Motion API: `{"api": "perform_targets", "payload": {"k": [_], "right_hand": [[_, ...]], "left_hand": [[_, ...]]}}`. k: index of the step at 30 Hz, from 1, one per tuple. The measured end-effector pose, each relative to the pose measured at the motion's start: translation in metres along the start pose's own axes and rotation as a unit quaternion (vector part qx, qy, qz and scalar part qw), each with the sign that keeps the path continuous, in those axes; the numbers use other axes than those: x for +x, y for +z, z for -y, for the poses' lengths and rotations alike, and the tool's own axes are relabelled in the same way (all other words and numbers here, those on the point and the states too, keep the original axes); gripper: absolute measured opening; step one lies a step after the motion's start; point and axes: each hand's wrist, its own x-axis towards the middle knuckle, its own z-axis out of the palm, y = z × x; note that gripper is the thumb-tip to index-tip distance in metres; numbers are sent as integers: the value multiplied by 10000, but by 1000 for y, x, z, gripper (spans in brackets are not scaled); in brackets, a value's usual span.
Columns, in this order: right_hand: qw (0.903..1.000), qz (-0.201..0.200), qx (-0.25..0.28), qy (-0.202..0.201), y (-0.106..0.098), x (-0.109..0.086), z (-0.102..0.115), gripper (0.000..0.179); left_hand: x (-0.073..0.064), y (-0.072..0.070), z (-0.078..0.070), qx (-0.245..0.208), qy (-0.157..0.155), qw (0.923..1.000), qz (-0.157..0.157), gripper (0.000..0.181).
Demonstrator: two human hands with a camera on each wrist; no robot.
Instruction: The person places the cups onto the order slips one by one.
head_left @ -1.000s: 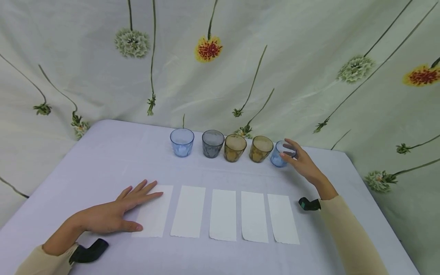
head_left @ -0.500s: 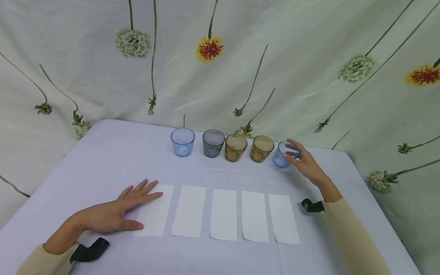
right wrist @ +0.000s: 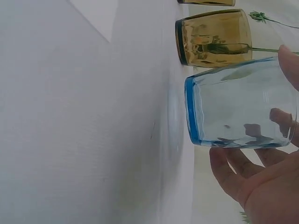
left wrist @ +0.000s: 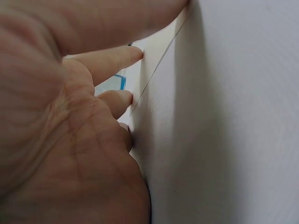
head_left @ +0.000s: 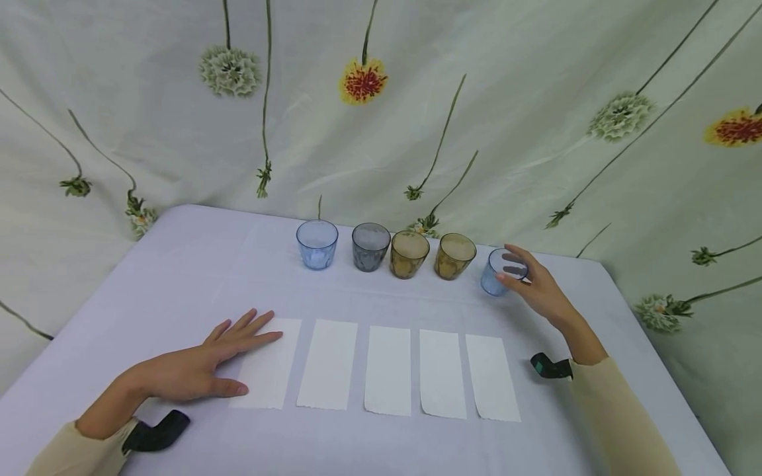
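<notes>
grips blue glass (head_left: 491, 283) near rim with right hand (head_left: 543, 292), likely for steadiness; rests left hand (head_left: 190, 371) on paper (head_left: 275, 377) with spread fingers, perhaps to flatten it.

We've got a clear blue glass (head_left: 491, 274) right of centre in the head frame, gripped near the rim by the right hand (head_left: 538, 291). Smooth see-through walls, flared rim, thick base in deeper blue. Mouth up, slight tilt; we can't tell if the base touches the cloth. In the right wrist frame we see it sideways, right of centre, base left, rim right.

We also have a white paper strip (head_left: 272, 370), lower left of the head frame: flat, longer than wide, left side partly covered by the left hand (head_left: 190, 373).
</notes>
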Motion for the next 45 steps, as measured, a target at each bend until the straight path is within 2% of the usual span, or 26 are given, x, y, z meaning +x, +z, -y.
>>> {"api": "perform_targets", "payload": {"k": [7,15,24,45], "right_hand": [[9998,-22,36,-186,2,-13,4,75],[9998,-89,-88,-165,4,-23,4,75],[9995,-83,-171,-247,5,-36,5,73],[9978,85,-154,-645,13,-53,12,67]], "left_hand": [[1,0,1,-11,-74,10000,16,75],[1,0,0,-97,-177,9998,39,75],[1,2,2,21,-1,10000,27,74],[0,1,5,43,125,9999,33,73]]}}
